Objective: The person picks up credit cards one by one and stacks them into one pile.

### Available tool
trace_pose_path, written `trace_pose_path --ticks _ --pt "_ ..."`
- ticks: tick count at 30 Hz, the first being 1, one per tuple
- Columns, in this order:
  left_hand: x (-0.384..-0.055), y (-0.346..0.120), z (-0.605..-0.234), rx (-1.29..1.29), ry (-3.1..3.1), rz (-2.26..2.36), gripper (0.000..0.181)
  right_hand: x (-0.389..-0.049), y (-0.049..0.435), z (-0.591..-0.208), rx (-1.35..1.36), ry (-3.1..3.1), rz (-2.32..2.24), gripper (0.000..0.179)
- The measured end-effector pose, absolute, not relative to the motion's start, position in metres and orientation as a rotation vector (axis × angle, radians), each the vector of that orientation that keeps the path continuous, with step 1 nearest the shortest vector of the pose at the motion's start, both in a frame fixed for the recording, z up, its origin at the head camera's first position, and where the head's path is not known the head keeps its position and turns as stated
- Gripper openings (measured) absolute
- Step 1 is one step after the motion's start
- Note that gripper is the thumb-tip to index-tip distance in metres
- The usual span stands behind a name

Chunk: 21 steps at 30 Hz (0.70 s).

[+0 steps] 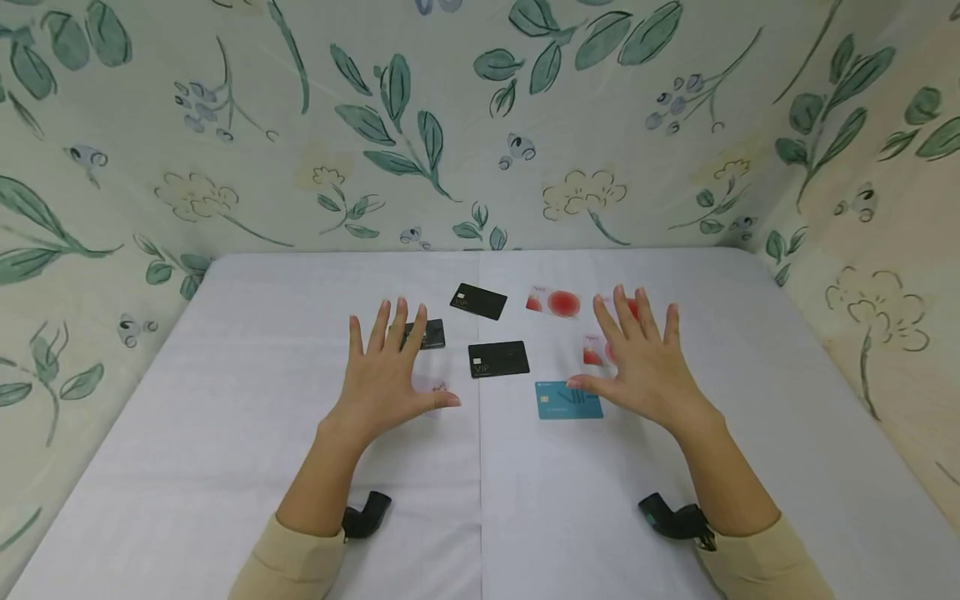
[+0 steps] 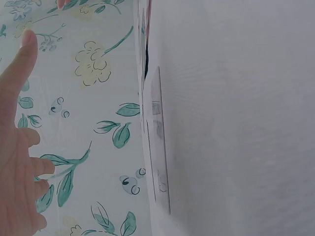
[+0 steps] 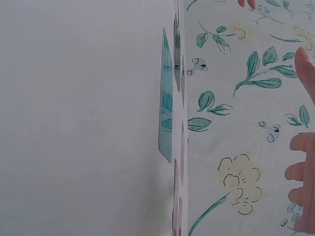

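Both hands are held up over the white table with fingers spread and palms forward, holding nothing. My left hand [image 1: 381,379] overlaps a black card [image 1: 433,335] behind its fingers in the head view; a pale card [image 2: 158,142] lies partly hidden behind the thumb. My right hand [image 1: 651,375] overlaps the right end of a blue card [image 1: 562,404] and partly covers a red-and-white card [image 1: 592,350] and another behind its fingers. Between the hands lie a black VIP card [image 1: 501,360], a second black card [image 1: 478,302] farther back, and a red-and-white card [image 1: 552,302].
A white cloth with a centre seam covers the table [image 1: 225,400]. Floral fabric [image 1: 450,125] hangs behind it and at the sides. Black wrist-worn devices [image 1: 367,515] sit at each sleeve end.
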<state>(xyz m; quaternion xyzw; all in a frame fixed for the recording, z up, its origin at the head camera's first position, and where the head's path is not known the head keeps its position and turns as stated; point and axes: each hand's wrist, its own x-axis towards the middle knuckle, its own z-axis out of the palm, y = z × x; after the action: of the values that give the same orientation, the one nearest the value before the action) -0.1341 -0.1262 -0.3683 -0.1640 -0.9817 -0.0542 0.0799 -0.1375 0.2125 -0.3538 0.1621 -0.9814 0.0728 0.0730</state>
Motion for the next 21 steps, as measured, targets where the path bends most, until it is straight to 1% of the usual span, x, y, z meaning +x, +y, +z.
trace_pose_path --ticks 21 --pt "-0.1335 -0.1266 -0.3703 -0.497 -2.908 -0.159 0.119 -0.1371 0.2147 -0.3531 0.497 -2.914 0.202 0.108"
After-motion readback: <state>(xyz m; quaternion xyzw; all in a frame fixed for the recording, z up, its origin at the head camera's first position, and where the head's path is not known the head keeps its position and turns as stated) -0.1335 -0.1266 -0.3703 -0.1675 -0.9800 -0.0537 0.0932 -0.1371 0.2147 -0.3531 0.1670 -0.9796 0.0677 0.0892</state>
